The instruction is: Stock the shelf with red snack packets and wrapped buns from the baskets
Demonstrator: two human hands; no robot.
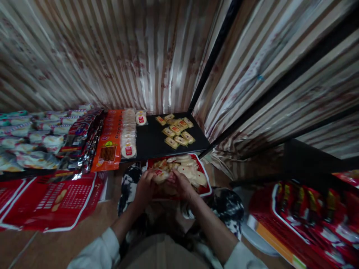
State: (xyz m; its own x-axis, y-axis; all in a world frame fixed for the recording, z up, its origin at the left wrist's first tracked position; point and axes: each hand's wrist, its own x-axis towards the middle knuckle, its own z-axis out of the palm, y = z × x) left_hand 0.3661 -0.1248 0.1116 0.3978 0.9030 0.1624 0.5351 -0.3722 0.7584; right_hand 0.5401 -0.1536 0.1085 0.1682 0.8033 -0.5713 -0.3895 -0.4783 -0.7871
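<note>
Between my hands is a clear packet of pale round crackers (160, 176) with a bit of red print. My left hand (146, 183) has closed fingers on the packet's left side. At its right edge is my right hand (181, 184), its fingers curled in against the packet, partly blurred. Both hands are over a red tray with a white rim (208, 179), which sits low between my knees. White round cracker packets (192, 172) fill the tray's right side, and smaller yellowish packets (161, 163) lie at its back left.
A black shelf (148, 140) ahead carries loose gold packets (176, 130), a row of round cracker packets (129, 136), orange bags (108, 142) and dark bags (84, 130). A red box (61, 200) lies at left. Red packages (314, 205) stand right, near black posts (215, 56).
</note>
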